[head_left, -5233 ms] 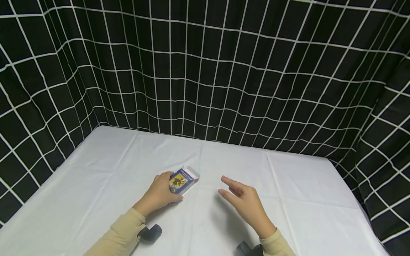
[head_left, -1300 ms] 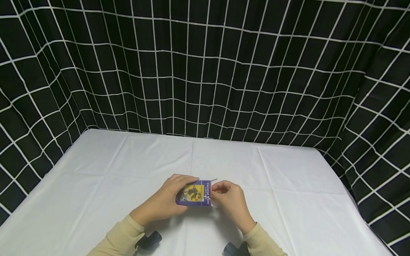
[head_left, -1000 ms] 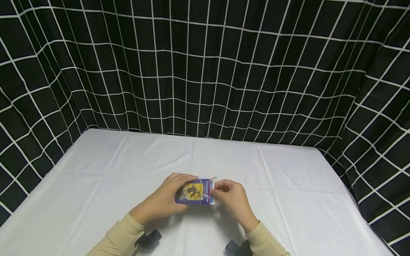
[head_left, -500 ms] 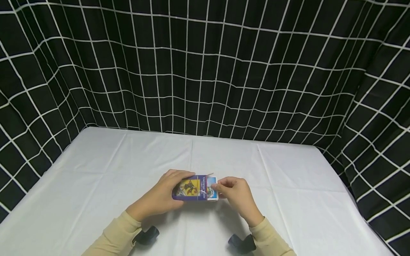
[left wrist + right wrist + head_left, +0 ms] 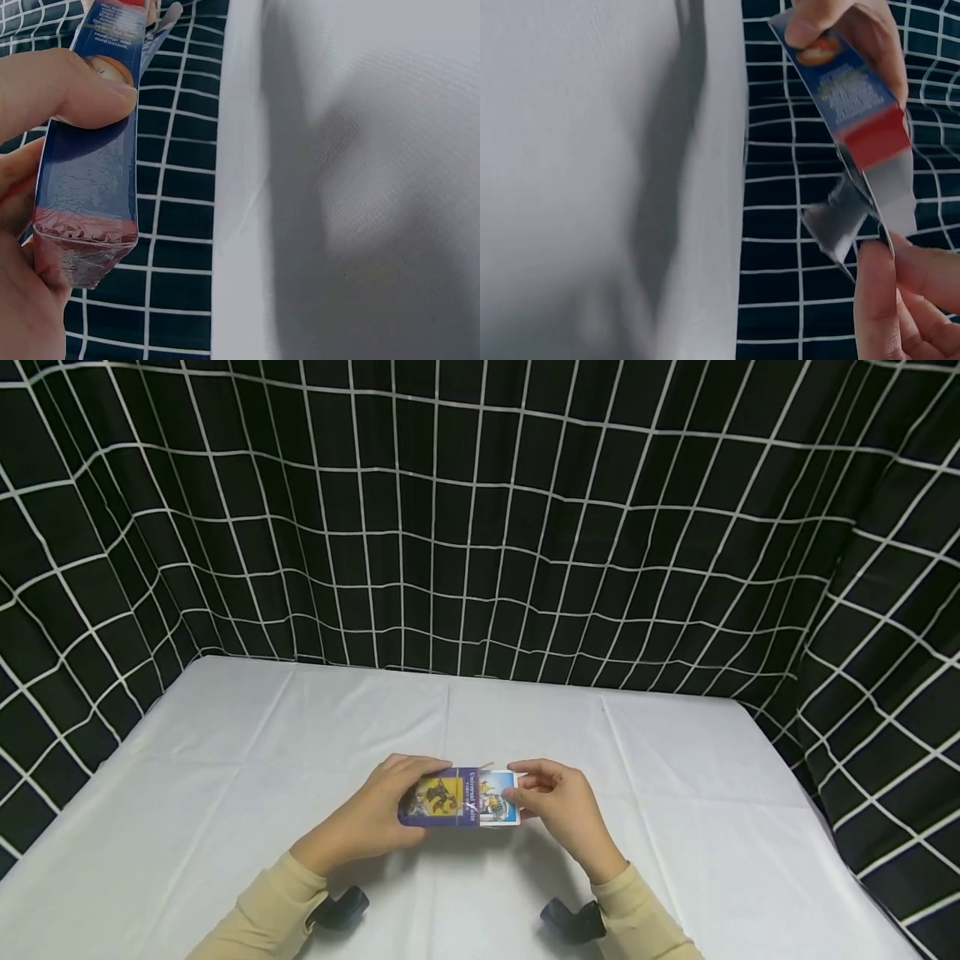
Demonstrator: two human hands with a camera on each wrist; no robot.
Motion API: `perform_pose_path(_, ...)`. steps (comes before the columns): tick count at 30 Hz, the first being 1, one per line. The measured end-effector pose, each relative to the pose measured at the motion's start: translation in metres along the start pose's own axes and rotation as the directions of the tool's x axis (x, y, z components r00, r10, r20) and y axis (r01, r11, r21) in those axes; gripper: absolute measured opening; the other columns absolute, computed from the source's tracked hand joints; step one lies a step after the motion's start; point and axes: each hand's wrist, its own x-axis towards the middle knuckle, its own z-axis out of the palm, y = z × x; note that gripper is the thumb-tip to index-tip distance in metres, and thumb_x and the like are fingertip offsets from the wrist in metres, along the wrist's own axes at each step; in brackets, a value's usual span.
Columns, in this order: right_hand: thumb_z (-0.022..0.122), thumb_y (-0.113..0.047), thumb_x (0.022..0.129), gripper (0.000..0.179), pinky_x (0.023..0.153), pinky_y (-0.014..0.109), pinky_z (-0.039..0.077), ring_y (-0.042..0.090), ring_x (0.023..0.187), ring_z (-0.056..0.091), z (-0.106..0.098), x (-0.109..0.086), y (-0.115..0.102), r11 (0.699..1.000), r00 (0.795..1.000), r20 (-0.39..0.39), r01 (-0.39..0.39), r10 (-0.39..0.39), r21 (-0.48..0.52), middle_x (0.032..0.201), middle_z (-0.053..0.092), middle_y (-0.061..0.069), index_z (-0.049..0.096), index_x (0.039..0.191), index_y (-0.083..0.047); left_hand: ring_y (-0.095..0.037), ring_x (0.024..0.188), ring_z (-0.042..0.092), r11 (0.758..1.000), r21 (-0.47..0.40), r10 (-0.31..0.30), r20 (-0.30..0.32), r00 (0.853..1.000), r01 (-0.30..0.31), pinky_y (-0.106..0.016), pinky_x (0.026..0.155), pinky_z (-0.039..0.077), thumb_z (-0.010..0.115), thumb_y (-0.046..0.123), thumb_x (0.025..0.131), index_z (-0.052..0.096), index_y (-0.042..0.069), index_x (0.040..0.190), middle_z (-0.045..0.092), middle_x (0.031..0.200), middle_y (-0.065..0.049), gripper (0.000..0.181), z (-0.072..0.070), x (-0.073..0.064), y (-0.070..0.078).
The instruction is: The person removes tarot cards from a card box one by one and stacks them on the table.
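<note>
My left hand (image 5: 371, 818) grips a blue-purple tarot card box (image 5: 438, 798), its lettered end facing right. In the left wrist view the thumb (image 5: 97, 94) presses on the narrow blue side of the box, whose lower end is wrapped in crinkled clear film. From the box's open right end sticks a picture card (image 5: 497, 799) with a white and blue border. My right hand (image 5: 570, 810) pinches that card at its outer edge. Seen from the right wrist, the card is edge-on and thin, between thumb and fingers, beside the box's loose flaps (image 5: 834, 219).
A white cloth (image 5: 480, 893) covers the table under both hands. Black curtains (image 5: 480, 527) with a white grid surround its back and sides. Dark wrist devices (image 5: 341, 908) sit beneath both beige sleeves (image 5: 262, 910).
Earlier my right hand was apart from the box; it then came to its open end. Since then it has moved right, drawing the card partway out while my left hand holds the box.
</note>
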Motion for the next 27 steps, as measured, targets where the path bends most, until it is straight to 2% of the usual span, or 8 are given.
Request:
perform_pose_path(6, 0.076, -0.002, 0.080, 0.034, 0.066, 0.031, 0.060, 0.014, 0.070, 0.069, -0.002, 0.001, 0.002, 1.000, 1.000, -0.003, 0.008, -0.008, 0.003, 0.089, 0.073, 0.016, 0.070, 0.113, 0.005, -0.020, 0.126, 0.046, 1.000, 0.009, -0.022, -0.006, 1.000, 0.023, -0.048, 0.106, 0.038, 0.077, 0.008, 0.065, 0.052, 0.020, 0.141, 0.059, 0.138, 0.000, 0.081, 0.000, -0.002, -0.002)
perform_pose_path(13, 0.074, -0.003, 0.082, 0.027, 0.064, 0.028, 0.060, 0.015, 0.071, 0.070, -0.002, 0.005, 0.003, 1.000, 0.999, -0.033, -0.004, 0.004, -0.016, 0.091, 0.075, 0.018, 0.073, 0.108, 0.004, -0.024, 0.128, 0.047, 0.999, 0.020, 0.038, -0.019, 0.999, -0.038, -0.051, 0.110, 0.036, 0.082, 0.014, 0.072, 0.051, 0.019, 0.142, 0.059, 0.140, -0.002, 0.077, 0.001, 0.001, -0.007)
perform_pose_path(14, 0.073, -0.005, 0.084, 0.026, 0.064, 0.027, 0.060, 0.015, 0.072, 0.070, -0.004, 0.010, 0.015, 0.999, 0.999, -0.023, 0.044, -0.044, 0.008, 0.092, 0.076, 0.017, 0.073, 0.108, 0.003, -0.024, 0.128, 0.047, 0.999, 0.022, 0.045, -0.021, 0.999, -0.044, -0.051, 0.110, 0.035, 0.082, 0.014, 0.072, 0.051, 0.018, 0.142, 0.058, 0.141, -0.002, 0.077, 0.001, 0.001, -0.007)
perform_pose_path(16, 0.073, -0.006, 0.084, 0.026, 0.064, 0.028, 0.060, 0.015, 0.072, 0.070, -0.005, 0.011, 0.015, 0.999, 0.999, -0.028, 0.046, -0.046, 0.014, 0.093, 0.076, 0.018, 0.073, 0.108, 0.004, -0.025, 0.128, 0.046, 0.998, 0.024, 0.051, -0.028, 0.998, -0.050, -0.051, 0.110, 0.035, 0.082, 0.014, 0.071, 0.051, 0.018, 0.142, 0.057, 0.142, -0.003, 0.077, 0.001, 0.001, -0.007)
perform_pose_path(20, 0.073, -0.006, 0.085, 0.026, 0.064, 0.028, 0.060, 0.012, 0.071, 0.069, -0.008, 0.011, 0.014, 0.998, 0.998, -0.035, 0.052, -0.051, 0.028, 0.093, 0.076, 0.018, 0.073, 0.108, 0.006, -0.025, 0.127, 0.045, 0.999, 0.018, 0.043, -0.052, 0.998, -0.042, -0.051, 0.109, 0.035, 0.079, 0.011, 0.069, 0.052, 0.017, 0.141, 0.056, 0.142, -0.004, 0.077, 0.000, 0.000, -0.008)
perform_pose_path(21, 0.073, -0.003, 0.084, 0.026, 0.063, 0.028, 0.060, 0.012, 0.070, 0.069, -0.007, 0.006, 0.002, 1.000, 0.999, -0.046, 0.005, -0.005, 0.005, 0.093, 0.075, 0.019, 0.072, 0.108, 0.007, -0.025, 0.127, 0.045, 0.999, 0.015, 0.040, -0.057, 0.998, -0.039, -0.051, 0.109, 0.035, 0.078, 0.010, 0.068, 0.053, 0.017, 0.140, 0.055, 0.141, -0.005, 0.077, 0.000, 0.000, -0.008)
perform_pose_path(27, 0.074, -0.004, 0.083, 0.025, 0.066, 0.028, 0.060, 0.012, 0.074, 0.069, -0.013, 0.006, 0.001, 1.000, 1.000, -0.014, 0.010, -0.010, 0.011, 0.097, 0.075, 0.018, 0.073, 0.107, 0.006, -0.023, 0.126, 0.044, 1.000, -0.005, 0.005, -0.057, 0.998, -0.006, -0.050, 0.109, 0.034, 0.076, 0.010, 0.066, 0.053, 0.017, 0.140, 0.056, 0.140, -0.003, 0.078, 0.001, 0.001, -0.010)
